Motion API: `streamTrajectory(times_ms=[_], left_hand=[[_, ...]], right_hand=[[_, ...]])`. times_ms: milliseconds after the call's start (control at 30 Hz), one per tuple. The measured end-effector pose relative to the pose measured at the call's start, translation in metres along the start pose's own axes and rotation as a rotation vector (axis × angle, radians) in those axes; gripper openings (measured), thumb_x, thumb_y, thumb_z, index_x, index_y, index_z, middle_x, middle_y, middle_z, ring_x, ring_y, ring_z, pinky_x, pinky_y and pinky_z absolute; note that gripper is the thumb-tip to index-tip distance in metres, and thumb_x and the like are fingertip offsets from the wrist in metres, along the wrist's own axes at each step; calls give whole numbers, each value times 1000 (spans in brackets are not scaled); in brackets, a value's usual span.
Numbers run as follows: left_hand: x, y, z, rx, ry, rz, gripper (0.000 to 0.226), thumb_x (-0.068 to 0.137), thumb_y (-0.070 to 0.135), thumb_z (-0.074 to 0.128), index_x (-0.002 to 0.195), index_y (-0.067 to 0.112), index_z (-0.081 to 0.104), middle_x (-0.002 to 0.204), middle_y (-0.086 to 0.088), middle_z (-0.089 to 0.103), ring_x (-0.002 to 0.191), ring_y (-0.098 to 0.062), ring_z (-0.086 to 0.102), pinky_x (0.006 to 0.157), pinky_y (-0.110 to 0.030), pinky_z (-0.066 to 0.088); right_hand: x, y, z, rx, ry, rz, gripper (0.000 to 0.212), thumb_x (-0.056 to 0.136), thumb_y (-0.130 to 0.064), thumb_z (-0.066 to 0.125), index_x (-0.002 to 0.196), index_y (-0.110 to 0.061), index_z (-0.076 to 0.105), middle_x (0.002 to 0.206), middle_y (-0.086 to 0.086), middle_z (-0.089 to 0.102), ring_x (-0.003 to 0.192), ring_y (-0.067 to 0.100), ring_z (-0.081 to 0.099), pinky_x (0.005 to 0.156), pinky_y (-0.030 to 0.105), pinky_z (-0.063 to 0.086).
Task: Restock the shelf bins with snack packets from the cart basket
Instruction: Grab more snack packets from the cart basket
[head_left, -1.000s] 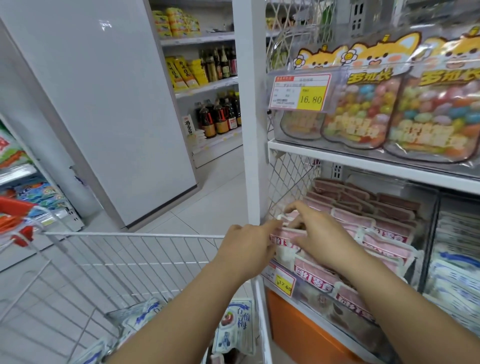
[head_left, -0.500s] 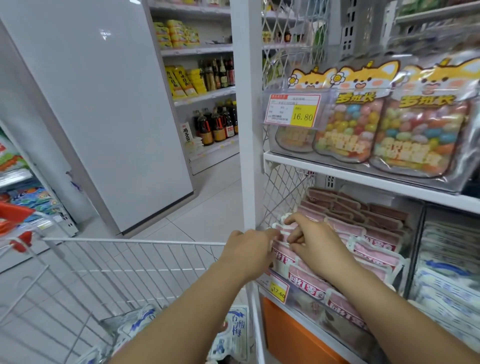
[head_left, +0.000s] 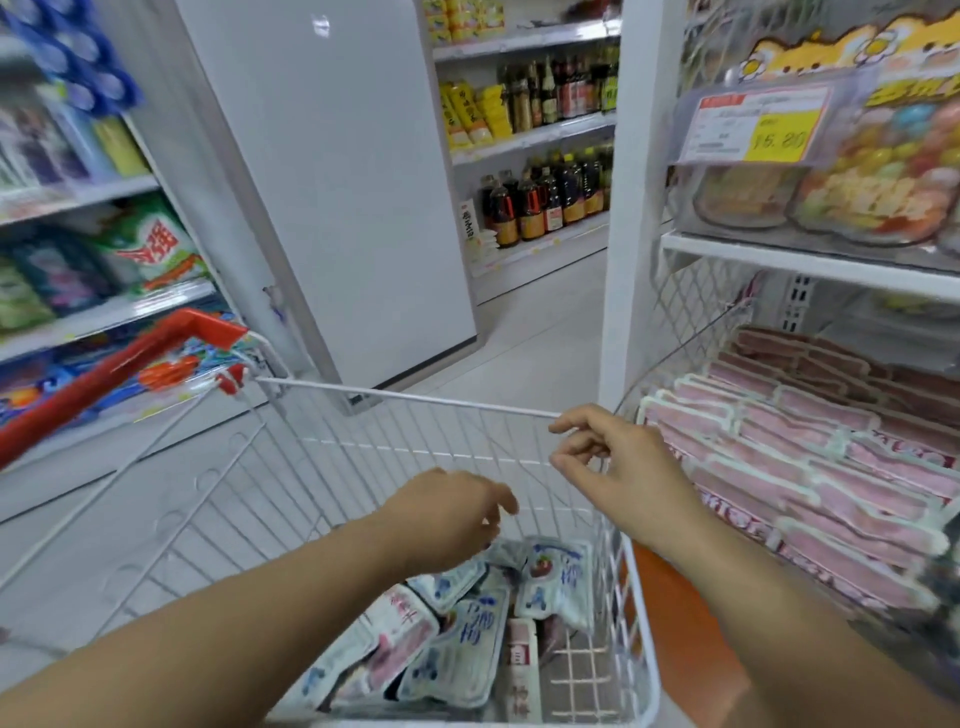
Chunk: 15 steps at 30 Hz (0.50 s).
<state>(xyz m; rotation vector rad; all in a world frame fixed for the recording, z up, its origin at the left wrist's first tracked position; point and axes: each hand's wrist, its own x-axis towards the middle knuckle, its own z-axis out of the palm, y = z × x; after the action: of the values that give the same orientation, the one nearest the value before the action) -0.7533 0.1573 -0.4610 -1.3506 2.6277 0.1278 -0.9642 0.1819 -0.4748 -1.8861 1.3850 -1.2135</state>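
Note:
The white wire cart basket (head_left: 415, 400) stands in front of me with several white-and-blue snack packets (head_left: 457, 654) lying at its bottom. My left hand (head_left: 447, 519) hangs over the basket above the packets, fingers loosely curled, holding nothing. My right hand (head_left: 618, 462) hovers at the basket's right rim, fingers loosely bent and empty, just left of the shelf bin (head_left: 631, 395). That bin is packed with rows of pink snack packets (head_left: 810, 457).
A white shelf post (head_left: 628, 218) rises beside the bin. The shelf above holds bags of coloured sweets (head_left: 872, 192) behind a price tag (head_left: 753, 130). The cart's red handle (head_left: 114, 369) is at the left. Shelves of bottles (head_left: 545, 202) stand beyond a white panel (head_left: 332, 182).
Both hands have left the pink packets in the bin and moved left and down over the cart basket. My view has swung left and down, toward the basket.

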Motion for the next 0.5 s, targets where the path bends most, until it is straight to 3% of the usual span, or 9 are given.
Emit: streamTrajectory(times_ms=[200, 300, 500], left_hand=[[2, 14, 54, 30, -360, 184, 32, 95, 33, 54, 123, 21, 61, 119, -8, 65, 105, -30, 60, 85, -38, 51], [5, 16, 65, 4, -366, 182, 34, 97, 41, 53, 119, 17, 60, 115, -7, 62, 103, -29, 59, 85, -38, 48], [12, 19, 77, 233, -454, 74, 44, 96, 51, 45, 111, 15, 65, 122, -9, 51, 107, -30, 53, 94, -44, 39]], right_hand=[[1, 10, 0, -11, 9, -35, 27, 83, -15, 76, 89, -39, 65, 75, -15, 67, 72, 9, 64, 79, 38, 56], [2, 12, 1, -14, -1, -45, 30, 82, -15, 76, 87, -42, 63, 78, -19, 68, 73, 10, 64, 78, 38, 55], [1, 11, 3, 7, 18, -37, 21, 82, -16, 77, 89, -34, 67, 77, -21, 67, 71, 10, 62, 77, 36, 54]])
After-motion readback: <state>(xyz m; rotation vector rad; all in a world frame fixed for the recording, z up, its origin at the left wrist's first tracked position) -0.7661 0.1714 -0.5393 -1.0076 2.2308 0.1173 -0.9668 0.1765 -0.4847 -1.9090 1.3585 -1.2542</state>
